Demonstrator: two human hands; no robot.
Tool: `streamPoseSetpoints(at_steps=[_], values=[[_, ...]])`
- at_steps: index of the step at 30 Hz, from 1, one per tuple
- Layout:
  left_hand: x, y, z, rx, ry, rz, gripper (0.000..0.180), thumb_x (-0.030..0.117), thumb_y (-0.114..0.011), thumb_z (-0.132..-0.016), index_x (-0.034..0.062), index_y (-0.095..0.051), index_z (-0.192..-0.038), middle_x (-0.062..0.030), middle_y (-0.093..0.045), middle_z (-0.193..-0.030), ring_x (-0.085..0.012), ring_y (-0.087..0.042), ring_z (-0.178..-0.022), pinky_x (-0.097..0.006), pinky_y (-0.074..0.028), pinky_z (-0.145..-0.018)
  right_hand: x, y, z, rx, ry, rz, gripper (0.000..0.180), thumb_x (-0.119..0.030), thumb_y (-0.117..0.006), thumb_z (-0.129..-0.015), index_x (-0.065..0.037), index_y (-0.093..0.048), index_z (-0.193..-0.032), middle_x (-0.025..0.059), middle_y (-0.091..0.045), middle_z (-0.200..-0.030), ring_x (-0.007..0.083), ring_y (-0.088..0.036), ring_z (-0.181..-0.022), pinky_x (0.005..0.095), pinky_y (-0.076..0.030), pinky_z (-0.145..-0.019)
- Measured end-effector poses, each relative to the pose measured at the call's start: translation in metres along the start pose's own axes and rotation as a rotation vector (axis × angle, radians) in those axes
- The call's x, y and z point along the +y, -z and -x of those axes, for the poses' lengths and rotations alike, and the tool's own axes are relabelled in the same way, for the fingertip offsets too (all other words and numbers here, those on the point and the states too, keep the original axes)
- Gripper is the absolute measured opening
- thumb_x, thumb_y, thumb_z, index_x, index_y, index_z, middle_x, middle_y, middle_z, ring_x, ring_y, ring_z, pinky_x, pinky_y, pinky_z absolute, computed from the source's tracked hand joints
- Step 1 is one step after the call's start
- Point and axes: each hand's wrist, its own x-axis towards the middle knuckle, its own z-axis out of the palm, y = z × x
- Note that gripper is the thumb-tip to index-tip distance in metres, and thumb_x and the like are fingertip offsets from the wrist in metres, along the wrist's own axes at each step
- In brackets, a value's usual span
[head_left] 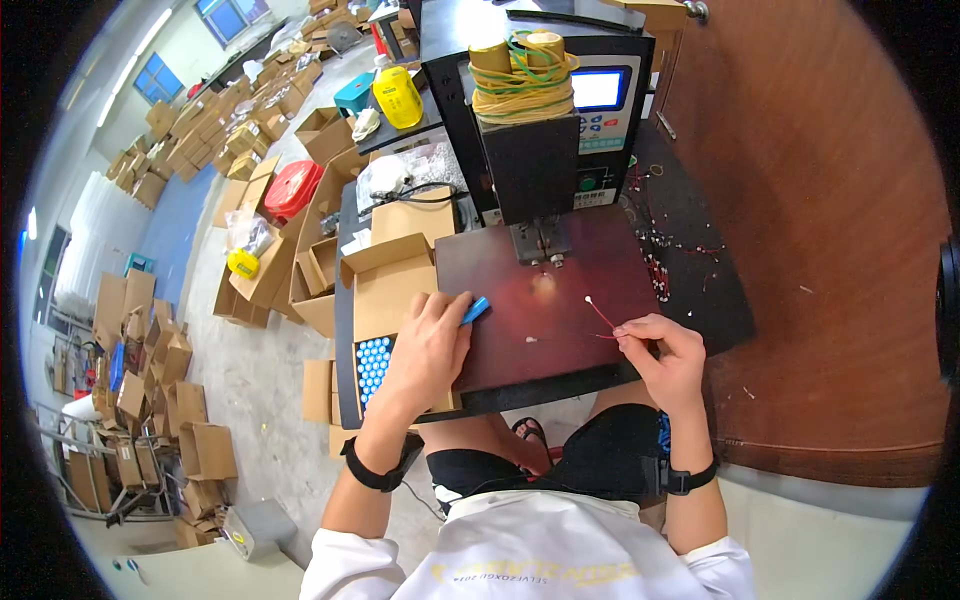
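My left hand (428, 345) has its fingers closed round a blue cylindrical battery cell (477, 310), whose end sticks out past the fingertips over the reddish-brown work plate (510, 368). My right hand (665, 352) pinches a thin red wire lead (603, 316) near the plate's right side. A small white connector (588, 299) tips the lead's far end. Between and beyond both hands, the paired metal electrodes (540, 256) of a black spot-welding machine (530, 170) hang above a glowing patch on the plate. A small pale piece (531, 339) lies between the hands.
Beside my left wrist, an open cardboard box (388, 258) holds several blue cells (374, 365). Loose wire leads (657, 275) lie right of the plate. Yellow wire (522, 98) is wound atop the machine. A brown wooden surface (810, 300) adjoins at right; cartons (262, 260) crowd the left.
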Motion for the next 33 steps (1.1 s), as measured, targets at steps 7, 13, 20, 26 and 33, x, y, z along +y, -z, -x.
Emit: streamPoseSetpoints(at_steps=[7, 13, 20, 26, 33], values=[[0.011, -0.033, -0.041, 0.045, 0.032, 0.243, 0.026, 0.015, -0.074, -0.086, 0.0021, -0.067, -0.108, -0.0172, -0.061, -0.093, -0.0361, -0.059, -0.092, -0.042, -0.049, -0.081, 0.015, 0.002, 0.004, 0.050, -0.081, -0.114, 0.013, 0.013, -0.067, -0.088, 0.005, -0.067, -0.099, 0.0151, -0.071, -0.096, 0.0169, -0.068, -0.082, 0.0281, -0.057, -0.075], [0.026, -0.048, -0.063, 0.064, 0.174, 0.257, 0.024, 0.022, -0.080, -0.079, 0.0038, -0.073, -0.093, -0.0161, -0.060, -0.087, -0.0356, -0.059, -0.084, -0.043, -0.048, -0.076, 0.018, 0.002, 0.005, 0.060, -0.078, -0.223, 0.013, 0.013, -0.067, -0.088, 0.004, -0.066, -0.099, 0.0164, -0.071, -0.098, 0.0181, -0.069, -0.083, 0.0290, -0.057, -0.075], [0.021, -0.057, -0.066, 0.103, 0.152, 0.246, 0.025, 0.020, -0.079, -0.078, 0.0072, -0.074, -0.098, -0.0156, -0.060, -0.089, -0.0360, -0.058, -0.087, -0.044, -0.048, -0.078, 0.018, 0.000, 0.003, 0.047, -0.045, -0.202, 0.014, 0.012, -0.066, -0.089, 0.004, -0.067, -0.099, 0.0163, -0.071, -0.096, 0.0184, -0.069, -0.083, 0.0289, -0.057, -0.074], [0.020, -0.059, -0.067, 0.111, 0.132, 0.249, 0.026, 0.021, -0.080, -0.077, 0.0081, -0.074, -0.099, -0.0155, -0.059, -0.088, -0.0361, -0.058, -0.087, -0.044, -0.048, -0.078, 0.021, 0.000, 0.002, 0.039, -0.011, -0.151, 0.013, 0.012, -0.067, -0.089, 0.004, -0.067, -0.099, 0.0164, -0.072, -0.096, 0.0181, -0.069, -0.083, 0.0289, -0.057, -0.074], [0.021, -0.058, -0.068, 0.110, 0.112, 0.258, 0.027, 0.022, -0.081, -0.078, 0.0074, -0.074, -0.099, -0.0158, -0.058, -0.088, -0.0361, -0.058, -0.086, -0.044, -0.046, -0.076, 0.021, 0.000, 0.001, 0.028, 0.002, -0.144, 0.013, 0.012, -0.066, -0.089, 0.004, -0.067, -0.098, 0.0165, -0.072, -0.096, 0.0181, -0.069, -0.083, 0.0296, -0.058, -0.074]])
